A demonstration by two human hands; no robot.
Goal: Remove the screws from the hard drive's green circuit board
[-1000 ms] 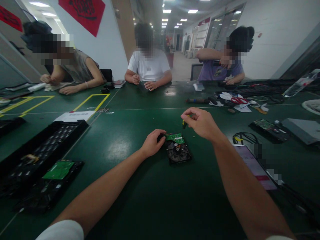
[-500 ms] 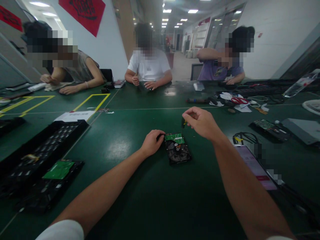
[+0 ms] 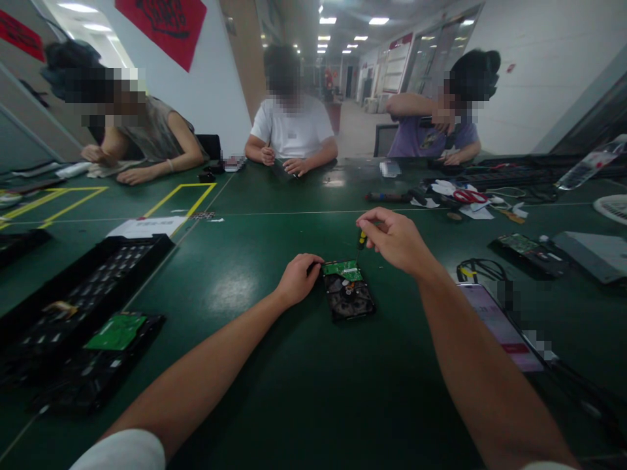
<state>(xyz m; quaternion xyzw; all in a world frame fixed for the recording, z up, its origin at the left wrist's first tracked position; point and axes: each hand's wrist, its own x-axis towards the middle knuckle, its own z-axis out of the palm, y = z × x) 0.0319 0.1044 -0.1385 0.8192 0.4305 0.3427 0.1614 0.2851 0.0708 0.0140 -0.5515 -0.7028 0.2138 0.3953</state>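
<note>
A black hard drive with a green circuit board (image 3: pixel 349 294) lies on the green table (image 3: pixel 274 365) in front of me. My left hand (image 3: pixel 298 279) is closed at the drive's upper left corner, fingertips against its edge. Over the upper right corner, my right hand (image 3: pixel 386 236) pinches a small black and yellow screwdriver (image 3: pixel 362 239). Its thin shaft points down at the circuit board's right corner; whether the tip touches is too small to tell.
At left are a long black tray (image 3: pixel 98 281) and another drive (image 3: pixel 117 333). A phone (image 3: pixel 499 323), cable (image 3: pixel 482 269) and third drive (image 3: pixel 526 251) lie right. Three people (image 3: pixel 292 130) sit across the table. A bottle (image 3: pixel 590 166) lies at the far right.
The screwdriver has turned in my right hand's fingers, so its yellow marks and shaft show more clearly. My left hand and the drive have stayed in place.
</note>
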